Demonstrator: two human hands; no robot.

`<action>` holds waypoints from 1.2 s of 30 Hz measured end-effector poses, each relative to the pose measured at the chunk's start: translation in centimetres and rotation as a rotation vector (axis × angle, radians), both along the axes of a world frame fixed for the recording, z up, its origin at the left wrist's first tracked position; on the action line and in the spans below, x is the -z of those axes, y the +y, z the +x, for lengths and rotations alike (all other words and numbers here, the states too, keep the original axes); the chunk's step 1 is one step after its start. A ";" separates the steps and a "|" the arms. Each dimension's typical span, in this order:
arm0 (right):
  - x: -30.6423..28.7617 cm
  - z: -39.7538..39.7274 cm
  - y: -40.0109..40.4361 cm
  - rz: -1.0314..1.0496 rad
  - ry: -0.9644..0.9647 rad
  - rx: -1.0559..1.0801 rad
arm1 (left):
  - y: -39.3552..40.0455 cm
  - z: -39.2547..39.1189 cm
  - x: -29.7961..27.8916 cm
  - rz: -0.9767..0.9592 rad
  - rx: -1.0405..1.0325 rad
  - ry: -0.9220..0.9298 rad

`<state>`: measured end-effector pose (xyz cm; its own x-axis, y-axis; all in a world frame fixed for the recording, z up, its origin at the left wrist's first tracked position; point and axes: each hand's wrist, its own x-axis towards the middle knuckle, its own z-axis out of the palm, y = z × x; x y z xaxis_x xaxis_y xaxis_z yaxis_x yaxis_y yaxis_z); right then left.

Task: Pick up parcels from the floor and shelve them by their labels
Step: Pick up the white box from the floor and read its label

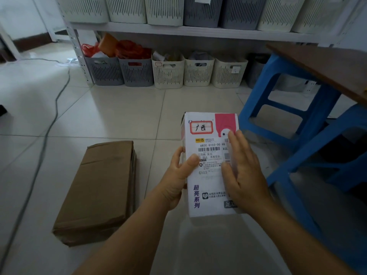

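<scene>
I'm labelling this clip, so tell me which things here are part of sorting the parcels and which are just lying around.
Part of the job:
white parcel, gripped by the left hand, right hand flat on its front
brown parcel on the floor
lower shelf baskets
upper shelf baskets

Lying about:
blue stools
brown board
grey cable across the floor

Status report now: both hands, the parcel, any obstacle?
Left hand grips white parcel; right hand flat on it. Brown parcel on floor. Blue stools close right.

White-and-pink parcel [210,175] with red-bordered label [201,128], brown cardboard box [99,191], blue stools [294,100], slotted cream and grey baskets [167,73]
</scene>
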<state>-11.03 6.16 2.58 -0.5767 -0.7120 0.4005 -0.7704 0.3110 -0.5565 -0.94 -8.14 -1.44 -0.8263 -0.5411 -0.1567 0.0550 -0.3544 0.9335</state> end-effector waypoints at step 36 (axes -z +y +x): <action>1.9 0.3 -0.2 0.017 0.435 -0.107 | -0.7 -0.6 0.4 0.030 -0.060 0.014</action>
